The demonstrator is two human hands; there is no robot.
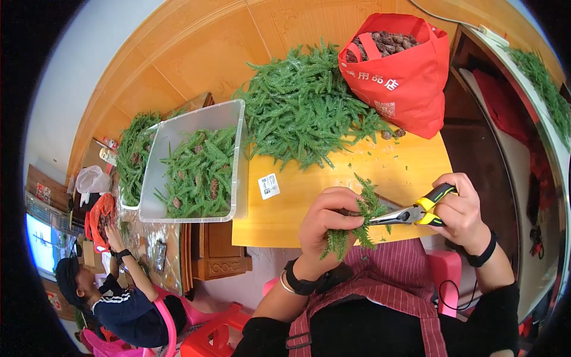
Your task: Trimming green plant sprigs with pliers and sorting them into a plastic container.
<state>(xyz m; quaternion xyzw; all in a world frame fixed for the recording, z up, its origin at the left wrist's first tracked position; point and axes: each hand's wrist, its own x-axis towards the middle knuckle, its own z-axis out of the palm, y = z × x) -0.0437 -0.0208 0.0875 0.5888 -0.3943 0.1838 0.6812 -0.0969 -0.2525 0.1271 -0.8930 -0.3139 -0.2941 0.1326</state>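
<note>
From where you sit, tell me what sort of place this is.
Probably a home room used as a small craft workshop: a heap of green artificial fir sprigs on the yellow wooden table, a red bag of pine cones, and a clear plastic bin of sprigs beside it.

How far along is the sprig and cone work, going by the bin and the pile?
Done: the clear bin holds a layer of green sprigs with cones. In hand: the left hand grips a sprig while the right hand works pliers on it. Left: a big sprig pile and a red bag of cones.
</note>
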